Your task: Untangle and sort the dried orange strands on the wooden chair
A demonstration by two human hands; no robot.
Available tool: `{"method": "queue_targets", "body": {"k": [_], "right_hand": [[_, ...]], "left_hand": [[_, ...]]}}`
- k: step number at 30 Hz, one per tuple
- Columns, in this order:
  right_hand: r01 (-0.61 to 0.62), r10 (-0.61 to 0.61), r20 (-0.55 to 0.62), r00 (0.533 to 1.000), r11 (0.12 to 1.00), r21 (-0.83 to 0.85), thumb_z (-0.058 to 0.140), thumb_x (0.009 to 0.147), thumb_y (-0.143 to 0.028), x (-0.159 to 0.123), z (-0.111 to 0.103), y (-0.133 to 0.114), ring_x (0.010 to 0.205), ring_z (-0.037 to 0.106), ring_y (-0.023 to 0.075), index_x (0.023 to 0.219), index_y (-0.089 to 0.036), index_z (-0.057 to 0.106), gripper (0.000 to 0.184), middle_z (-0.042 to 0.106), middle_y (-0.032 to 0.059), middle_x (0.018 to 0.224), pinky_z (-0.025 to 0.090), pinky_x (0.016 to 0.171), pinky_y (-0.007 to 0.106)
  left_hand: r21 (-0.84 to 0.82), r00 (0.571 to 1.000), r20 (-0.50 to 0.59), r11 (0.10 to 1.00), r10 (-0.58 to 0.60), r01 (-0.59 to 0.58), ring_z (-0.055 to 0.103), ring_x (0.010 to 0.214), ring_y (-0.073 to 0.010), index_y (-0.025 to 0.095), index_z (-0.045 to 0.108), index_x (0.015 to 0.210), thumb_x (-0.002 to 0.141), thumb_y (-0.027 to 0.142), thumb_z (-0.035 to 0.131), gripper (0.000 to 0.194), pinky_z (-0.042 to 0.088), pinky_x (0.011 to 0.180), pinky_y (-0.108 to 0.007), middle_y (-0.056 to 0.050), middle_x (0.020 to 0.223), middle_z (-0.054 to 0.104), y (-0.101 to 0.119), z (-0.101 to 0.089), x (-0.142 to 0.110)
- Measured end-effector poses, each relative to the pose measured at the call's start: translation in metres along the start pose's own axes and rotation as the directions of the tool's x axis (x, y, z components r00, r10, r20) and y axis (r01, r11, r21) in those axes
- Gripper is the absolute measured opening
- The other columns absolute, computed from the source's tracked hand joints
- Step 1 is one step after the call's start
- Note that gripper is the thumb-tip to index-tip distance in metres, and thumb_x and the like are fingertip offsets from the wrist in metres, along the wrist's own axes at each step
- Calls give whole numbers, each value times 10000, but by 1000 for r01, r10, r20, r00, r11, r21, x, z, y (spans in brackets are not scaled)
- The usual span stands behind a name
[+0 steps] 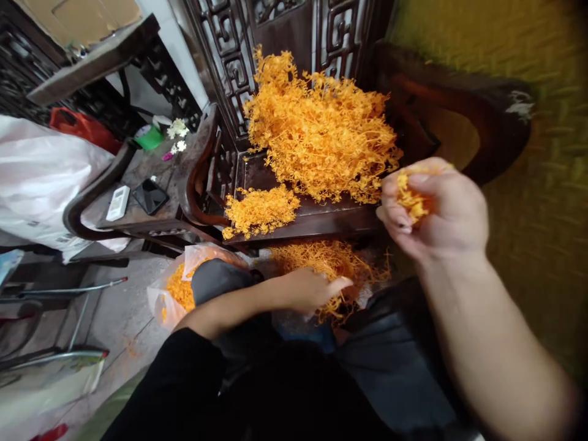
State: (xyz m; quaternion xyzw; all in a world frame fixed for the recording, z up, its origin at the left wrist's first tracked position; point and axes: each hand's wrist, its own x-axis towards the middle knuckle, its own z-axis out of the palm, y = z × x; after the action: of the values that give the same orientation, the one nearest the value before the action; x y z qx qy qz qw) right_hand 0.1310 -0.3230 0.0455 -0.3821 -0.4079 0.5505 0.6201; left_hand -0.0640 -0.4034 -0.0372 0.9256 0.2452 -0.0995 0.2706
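My right hand [434, 208] is raised at the chair's right side, fingers curled around a bunch of small orange flowers [412, 199]. Lower down, my left hand [312, 289] is closed with the thumb stretched along the top. Orange flower bits [339, 304] show beneath that thumb, while most of the fingers are hidden. Below the seat, a tangle of thin orange stems [321, 256] lies behind my left hand. On the dark wooden chair seat [316, 222] rests a large heap of orange flowers [321, 135], with a smaller pile [261, 210] at its front left.
A clear plastic bag [158, 300] of orange petals stands on the floor by my knee. Left of the chair, a small wooden table [138, 168] holds a dark phone [150, 196], a white box [118, 203] and a green tape roll [149, 137]. Metal-framed folding chairs [68, 355] are farther left.
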Motion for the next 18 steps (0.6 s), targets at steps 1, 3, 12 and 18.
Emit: {"method": "queue_targets", "body": {"k": [1, 3, 12, 18], "right_hand": [[-74, 74, 39, 996, 997, -2, 648, 716, -282, 0, -1, 5, 344, 309, 76, 792, -276, 542, 131, 583, -35, 642, 139, 360, 281], [-173, 175, 97, 980, 985, -29, 631, 727, -277, -1, 0, 17, 347, 295, 71, 915, -279, 585, 194, 550, -58, 638, 144, 369, 267], [-330, 356, 263, 897, 933, -141, 640, 748, -327, -10, 19, 30, 433, 325, 122, 690, -282, 652, 74, 462, 7, 646, 123, 417, 285], [-314, 371, 180, 911, 907, -281, 621, 820, -393, -18, 75, 42, 518, 353, 191, 634, -323, 670, 205, 455, 90, 728, 139, 524, 378]], "left_hand": [[121, 999, -37, 993, 4, 0, 670, 1024, -290, 94, 479, 1467, 861, 133, 601, 620, 497, 836, -399, -159, 1088, 740, -5, 18, 7], [267, 994, -103, 962, -22, 49, 647, 1071, -294, 162, 697, 1200, 963, 198, 530, 292, 473, 849, -415, -171, 1138, 714, -16, 49, 20], [244, 904, -401, 934, -149, 262, 711, 748, -241, 66, 690, 1155, 992, 110, 472, 275, 494, 685, -362, -164, 808, 736, -5, 53, 38], [150, 883, -459, 970, -101, 189, 716, 652, -252, 132, 800, 903, 894, 10, 516, 310, 512, 487, -338, -166, 773, 754, -8, 55, 57]]}}
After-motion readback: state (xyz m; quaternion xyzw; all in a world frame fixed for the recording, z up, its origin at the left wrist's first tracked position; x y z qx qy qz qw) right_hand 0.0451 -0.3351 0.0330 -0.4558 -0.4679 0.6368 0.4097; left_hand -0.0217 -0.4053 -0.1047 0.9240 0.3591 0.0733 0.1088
